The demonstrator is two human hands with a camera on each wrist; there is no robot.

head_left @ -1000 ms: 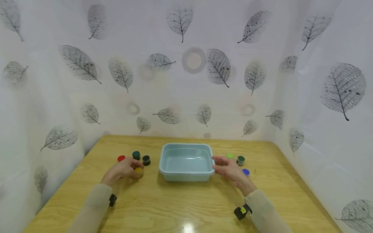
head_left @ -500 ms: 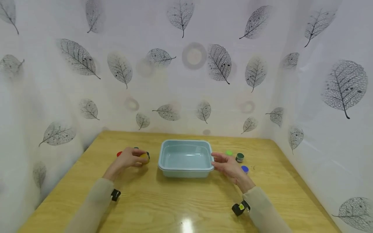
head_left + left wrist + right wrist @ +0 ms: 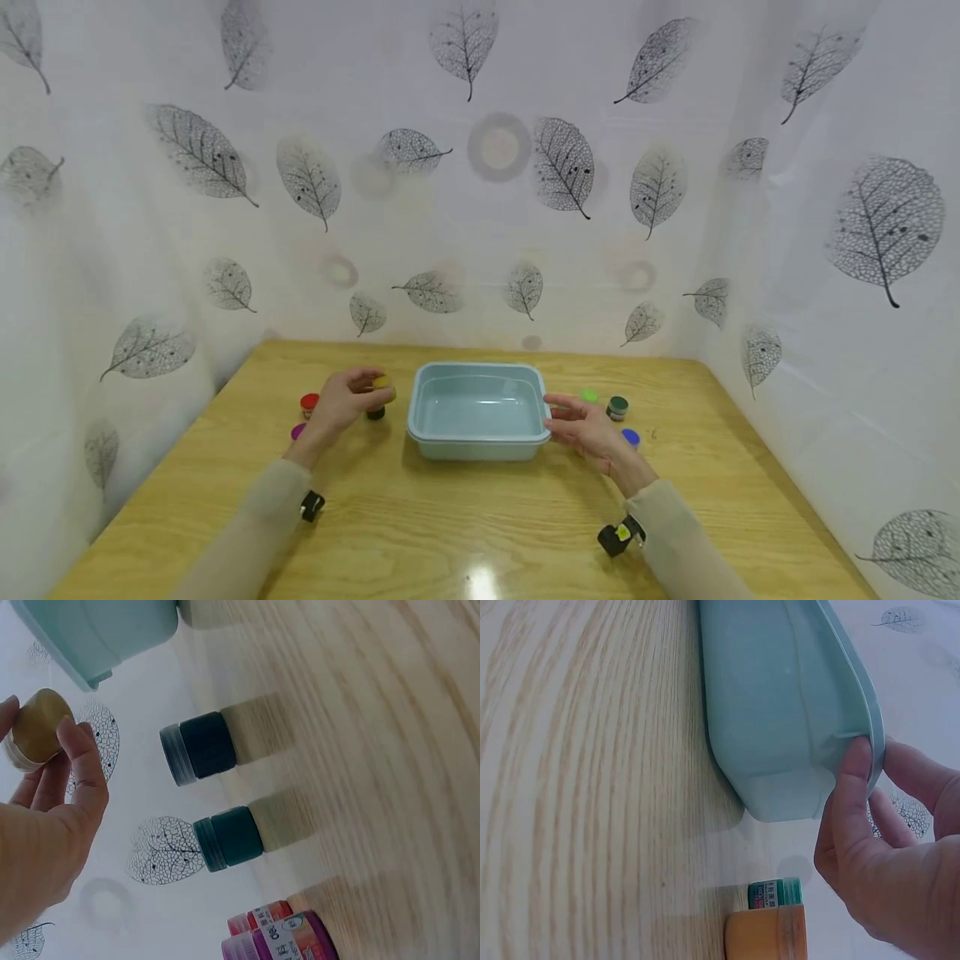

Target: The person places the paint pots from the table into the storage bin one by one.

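Note:
My left hand (image 3: 343,407) holds a small paint jar with a yellow lid (image 3: 385,386), raised above the table just left of the basin. In the left wrist view the thumb and fingers grip the yellow jar (image 3: 41,726) around its sides, and it is tilted. Below it stand a dark, nearly black jar (image 3: 210,742) and a teal jar (image 3: 234,836). My right hand (image 3: 592,435) is at the right rim of the light blue plastic basin (image 3: 480,451). Seen from the right wrist, thumb and fingers pinch the basin's rim (image 3: 876,724) from both sides.
Left of the left hand are a red jar (image 3: 309,403) and a purple jar (image 3: 298,431). Beside the right hand stand jars with a light green lid (image 3: 589,395), a dark green lid (image 3: 617,407) and a blue lid (image 3: 630,437). An orange jar (image 3: 761,934) shows low in the right wrist view.
My left hand has lifted the yellow-lidded jar off the table and carried it away from me and rightward, toward the basin. The right hand stays at the rim.

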